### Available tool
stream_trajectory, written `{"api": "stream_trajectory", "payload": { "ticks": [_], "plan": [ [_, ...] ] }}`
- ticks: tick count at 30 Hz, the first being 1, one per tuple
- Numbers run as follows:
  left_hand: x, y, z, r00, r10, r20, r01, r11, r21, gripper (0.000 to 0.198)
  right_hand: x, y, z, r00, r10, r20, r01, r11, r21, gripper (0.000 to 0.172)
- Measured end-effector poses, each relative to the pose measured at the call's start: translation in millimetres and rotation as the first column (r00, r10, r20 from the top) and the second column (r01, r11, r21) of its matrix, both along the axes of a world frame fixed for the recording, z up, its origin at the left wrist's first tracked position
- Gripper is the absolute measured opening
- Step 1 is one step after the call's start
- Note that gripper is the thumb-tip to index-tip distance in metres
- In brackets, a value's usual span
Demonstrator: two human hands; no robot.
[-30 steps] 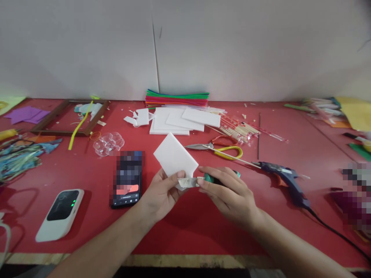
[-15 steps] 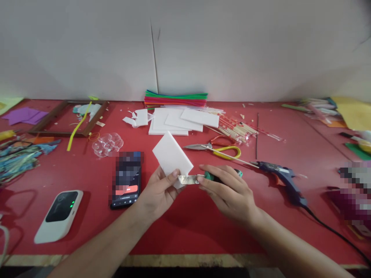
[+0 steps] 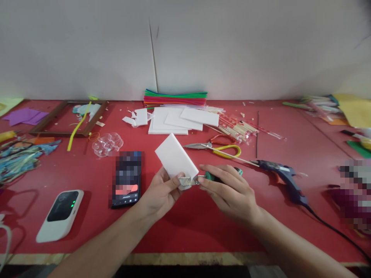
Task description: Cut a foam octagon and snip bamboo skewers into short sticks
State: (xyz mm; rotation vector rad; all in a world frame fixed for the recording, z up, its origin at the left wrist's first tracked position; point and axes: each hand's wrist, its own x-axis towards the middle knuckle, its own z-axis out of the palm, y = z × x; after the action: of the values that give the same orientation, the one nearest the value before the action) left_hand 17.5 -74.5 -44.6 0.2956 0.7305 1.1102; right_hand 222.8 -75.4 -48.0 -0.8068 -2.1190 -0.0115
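Observation:
Between finger and thumb, my left hand (image 3: 160,195) grips a white foam board piece (image 3: 176,156), tilted up above the table. My right hand (image 3: 232,191) is wrapped around the green and black handle of a box cutter (image 3: 210,177). Its wide metal blade lies across the lower edge of the foam piece, close to my left thumb. Part of the handle is hidden under my right fingers. Behind the hands lie scissors (image 3: 226,150) with red and yellow handles, a thin stick resting across them.
White foam sheets (image 3: 165,123) and bundled sticks (image 3: 237,129) lie at the back, before coloured strips (image 3: 175,97). A glue gun (image 3: 285,179) with a cord is at right. A phone (image 3: 127,179), white device (image 3: 60,216), clear palette (image 3: 108,144) and brown frame (image 3: 49,116) are left.
The foam piece has shifted slightly right and turned a little, its right corner now nearer my right fingers. The blade overlaps it at a changed angle. Both hands keep their hold.

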Motion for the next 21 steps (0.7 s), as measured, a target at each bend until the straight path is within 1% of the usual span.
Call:
{"api": "stream_trajectory", "payload": {
  "ticks": [4, 10, 13, 16, 21],
  "plan": [
    [-1.0, -0.1, 2.6, 1.0, -0.016, 0.0, 0.016, 1.0, 0.004, 0.032, -0.2, 0.1, 0.7, 1.0, 0.003, -0.014, -0.003, 1.0, -0.003, 0.041],
    [-3.6, 0.8, 7.2, 0.995, -0.073, 0.063, 0.072, 0.997, 0.019, 0.034, 1.2, 0.3, 3.7, 1.0, 0.003, 0.0, -0.003, 1.0, 0.021, 0.043],
    [-5.5, 1.8, 7.0, 0.994, -0.057, 0.09, 0.055, 0.998, 0.015, 0.034, 3.3, 2.3, 4.2, 1.0, -0.006, 0.014, 0.006, 0.999, 0.036, 0.043],
    [-6.6, 2.7, 6.3, 0.996, -0.031, 0.089, 0.033, 0.999, -0.015, 0.03, 5.6, 5.4, 4.5, 0.999, 0.0, 0.037, -0.001, 0.999, 0.04, 0.041],
    [-8.9, 3.4, 8.7, 0.997, -0.048, 0.055, 0.048, 0.999, -0.003, 0.027, 9.8, 9.9, 4.5, 0.999, 0.016, 0.042, -0.018, 0.999, 0.04, 0.042]
  ]
}}
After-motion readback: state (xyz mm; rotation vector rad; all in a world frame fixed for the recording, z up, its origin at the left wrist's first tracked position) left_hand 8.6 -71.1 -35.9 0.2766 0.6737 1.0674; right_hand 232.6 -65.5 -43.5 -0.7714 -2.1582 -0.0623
